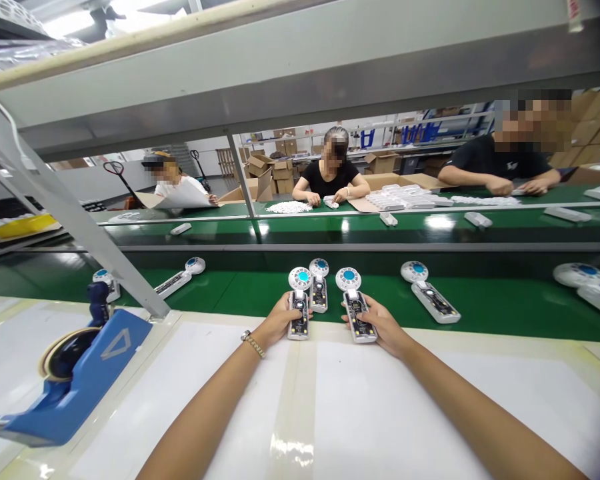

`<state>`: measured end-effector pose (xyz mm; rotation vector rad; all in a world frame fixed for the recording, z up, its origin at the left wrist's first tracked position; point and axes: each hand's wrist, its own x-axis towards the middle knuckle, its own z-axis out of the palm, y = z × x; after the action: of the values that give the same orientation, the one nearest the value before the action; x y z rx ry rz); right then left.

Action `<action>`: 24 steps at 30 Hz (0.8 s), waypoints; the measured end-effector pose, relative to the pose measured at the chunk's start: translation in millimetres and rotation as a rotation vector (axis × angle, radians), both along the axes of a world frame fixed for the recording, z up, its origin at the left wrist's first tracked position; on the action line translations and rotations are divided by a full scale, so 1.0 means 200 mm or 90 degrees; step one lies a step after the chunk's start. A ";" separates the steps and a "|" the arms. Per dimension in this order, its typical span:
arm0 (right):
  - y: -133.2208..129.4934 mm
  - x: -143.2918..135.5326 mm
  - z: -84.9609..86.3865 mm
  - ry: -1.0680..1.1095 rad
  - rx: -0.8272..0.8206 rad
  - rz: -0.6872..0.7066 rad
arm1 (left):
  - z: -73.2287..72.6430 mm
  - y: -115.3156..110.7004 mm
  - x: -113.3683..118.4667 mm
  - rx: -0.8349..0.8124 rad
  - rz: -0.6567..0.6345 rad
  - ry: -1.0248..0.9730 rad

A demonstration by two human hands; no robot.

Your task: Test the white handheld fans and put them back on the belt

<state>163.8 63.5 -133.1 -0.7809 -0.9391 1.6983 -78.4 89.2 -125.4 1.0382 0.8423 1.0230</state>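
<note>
My left hand (283, 316) is closed around a white handheld device (299, 303) with a round head, a blue disc in it and a bare circuit board along its body. In my right hand (380, 325) is a matching device (355, 307), tilted slightly, its round head pointing away from me. Both are held over the far edge of the white worktable (380, 413). Just behind and between them, a third such device (319, 287) lies on the green conveyor belt (250, 293). Part of its body is hidden by the left one.
More of these devices lie along the belt, one to the right (433, 297) and one to the left (180, 279). A blue tape dispenser (80, 380) stands at left beside a slanted metal post (95, 227). Several co-workers sit across the line, near white parts (405, 197). A shelf beam (280, 73) crosses overhead.
</note>
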 end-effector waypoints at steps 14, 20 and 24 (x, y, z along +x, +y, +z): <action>0.00 0.00 -0.01 -0.004 -0.008 0.006 | 0.03 -0.02 0.00 0.042 -0.001 -0.033; 0.00 0.00 -0.01 0.001 -0.008 0.011 | 0.02 -0.02 0.00 0.062 -0.007 -0.030; 0.00 0.00 -0.02 -0.001 -0.004 0.014 | 0.04 -0.03 0.00 0.034 -0.017 -0.018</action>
<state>163.9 64.2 -136.7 -0.7795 -0.9468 1.7205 -77.9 82.9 -118.4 1.0748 0.7790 1.0396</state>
